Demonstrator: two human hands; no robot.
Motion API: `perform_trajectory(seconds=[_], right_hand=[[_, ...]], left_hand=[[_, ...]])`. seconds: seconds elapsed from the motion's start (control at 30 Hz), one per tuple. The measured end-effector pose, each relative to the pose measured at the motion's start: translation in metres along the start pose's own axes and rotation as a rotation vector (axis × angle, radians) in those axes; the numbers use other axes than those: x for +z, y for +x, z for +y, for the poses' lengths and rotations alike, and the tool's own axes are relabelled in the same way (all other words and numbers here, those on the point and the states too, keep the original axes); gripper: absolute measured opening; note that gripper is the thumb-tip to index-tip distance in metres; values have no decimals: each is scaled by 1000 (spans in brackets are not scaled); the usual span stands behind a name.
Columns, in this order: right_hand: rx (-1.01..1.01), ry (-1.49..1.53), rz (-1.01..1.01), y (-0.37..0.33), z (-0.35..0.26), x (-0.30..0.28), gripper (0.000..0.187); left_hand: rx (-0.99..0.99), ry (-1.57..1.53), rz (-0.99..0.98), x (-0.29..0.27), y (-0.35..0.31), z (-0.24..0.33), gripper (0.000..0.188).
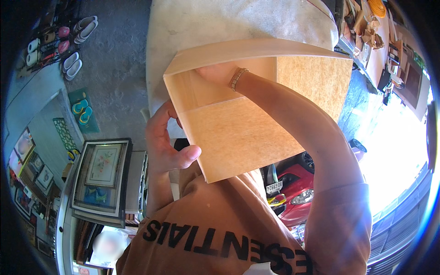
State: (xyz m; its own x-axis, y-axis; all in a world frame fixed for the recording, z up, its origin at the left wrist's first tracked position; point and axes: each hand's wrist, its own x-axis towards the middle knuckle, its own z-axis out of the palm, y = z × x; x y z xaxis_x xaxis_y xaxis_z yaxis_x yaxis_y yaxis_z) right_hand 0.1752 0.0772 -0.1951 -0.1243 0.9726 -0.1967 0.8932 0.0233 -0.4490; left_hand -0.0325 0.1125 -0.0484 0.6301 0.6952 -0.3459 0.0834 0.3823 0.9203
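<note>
A light-brown box (238, 137) of thin wooden board is held tilted in front of my chest, its open side facing me. My left hand (162, 142) grips its left edge, the thumb lying along the outer rim and the fingers curled behind the panel. Reaching inside is my right hand (217, 74), wearing a bracelet (237, 79) at the wrist. It is against the inner corner under the upper panel (261, 49). That panel's edge and the shade hide its fingers, so I cannot tell whether they hold anything.
Beyond the box is a pale, worn work table (206, 23). To the right stands a bench (362, 50) with scraps and tools. Framed pictures (103, 169) lean at the left. Sandals (82, 111) and shoes (72, 65) lie on the floor; a red car (298, 192) is behind my right arm.
</note>
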Motion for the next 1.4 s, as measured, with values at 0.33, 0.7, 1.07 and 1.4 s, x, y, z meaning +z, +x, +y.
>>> perform_trajectory(seconds=[0.33, 0.7, 1.07, 1.4], right_hand=[[573, 614, 80, -15, -37, -16, 24], [627, 539, 433, 23, -48, 50, 21], [812, 478, 380, 27, -64, 23, 24], [816, 612, 181, -1, -49, -6, 38]], left_hand=[[28, -39, -35, 1, -1, -4, 60], [56, -38, -75, -3, -2, -4, 54], [64, -25, -79, -3, 1, 0, 54], [56, 28, -27, -4, -3, -3, 67]])
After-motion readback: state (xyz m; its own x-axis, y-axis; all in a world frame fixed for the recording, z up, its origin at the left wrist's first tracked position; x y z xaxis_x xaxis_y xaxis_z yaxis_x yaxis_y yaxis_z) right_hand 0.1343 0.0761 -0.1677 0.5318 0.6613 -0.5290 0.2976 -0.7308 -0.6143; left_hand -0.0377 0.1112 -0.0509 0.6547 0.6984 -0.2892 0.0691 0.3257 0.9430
